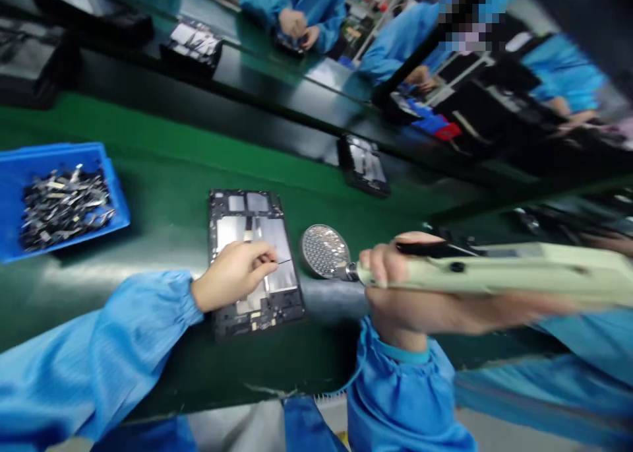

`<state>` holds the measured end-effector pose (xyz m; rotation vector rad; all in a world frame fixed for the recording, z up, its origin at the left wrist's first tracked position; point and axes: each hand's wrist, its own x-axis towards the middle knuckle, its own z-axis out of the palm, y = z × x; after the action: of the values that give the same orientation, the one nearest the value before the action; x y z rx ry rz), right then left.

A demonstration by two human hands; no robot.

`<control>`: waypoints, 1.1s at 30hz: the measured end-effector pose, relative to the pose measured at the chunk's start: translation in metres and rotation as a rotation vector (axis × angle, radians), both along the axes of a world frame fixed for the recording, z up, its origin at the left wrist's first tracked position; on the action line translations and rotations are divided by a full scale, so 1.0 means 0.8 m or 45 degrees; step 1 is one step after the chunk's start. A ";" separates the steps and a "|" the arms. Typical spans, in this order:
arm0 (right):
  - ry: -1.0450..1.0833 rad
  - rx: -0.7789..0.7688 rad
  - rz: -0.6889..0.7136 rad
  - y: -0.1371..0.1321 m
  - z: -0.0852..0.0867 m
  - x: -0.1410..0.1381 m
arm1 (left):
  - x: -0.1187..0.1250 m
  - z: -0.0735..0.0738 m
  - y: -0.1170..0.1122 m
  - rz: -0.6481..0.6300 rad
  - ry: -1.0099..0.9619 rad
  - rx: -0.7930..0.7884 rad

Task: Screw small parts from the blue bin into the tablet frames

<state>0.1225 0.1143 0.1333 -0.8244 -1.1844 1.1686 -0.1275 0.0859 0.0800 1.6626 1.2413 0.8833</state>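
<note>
An opened tablet [291, 293], its inner parts bared, lies on the green bench in front of me. Over its middle is my left hand [237, 274], thumb and fingers pinched together. A thin dark sliver shows at those fingertips; I cannot make out what it is. My right hand [390, 274] is wrapped round a pale green electric screwdriver [475, 274], which lies nearly level and points left. Its tip is at the right edge of a round dish of small screws [324, 251], just right of the tablet. Whether the tip touches a screw is unclear.
A blue bin [116, 198] of small flex parts stands at left. Another opened device [366, 165] sits behind the dish, and more [192, 46] lie along the dark line behind. A co-worker's blurred sleeve [588, 346] is close at right; co-workers' hands [294, 26] work opposite.
</note>
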 end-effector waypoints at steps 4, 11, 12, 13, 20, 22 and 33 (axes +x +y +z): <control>0.004 0.186 -0.211 0.043 -0.010 0.008 | -0.010 0.001 -0.001 0.066 0.036 0.141; 0.116 0.172 -0.288 0.059 -0.036 0.014 | -0.017 -0.003 -0.005 0.104 0.025 0.166; 0.119 0.155 -0.300 0.060 -0.037 0.015 | -0.018 -0.004 -0.006 0.103 0.034 0.171; 0.118 0.139 -0.313 0.061 -0.037 0.016 | -0.019 -0.004 -0.006 0.101 0.040 0.181; 0.073 0.103 -0.386 0.066 -0.048 0.016 | -0.024 -0.003 -0.006 0.096 0.058 0.258; 0.068 0.102 -0.399 0.066 -0.050 0.015 | -0.023 0.000 -0.005 0.097 0.054 0.272; 0.033 0.086 -0.326 0.067 -0.053 0.018 | -0.022 -0.010 -0.011 0.298 0.060 0.120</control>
<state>0.1370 0.1676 0.0913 -0.8786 -1.0571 0.9224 -0.1449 0.0775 0.0719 1.6417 1.4680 1.0634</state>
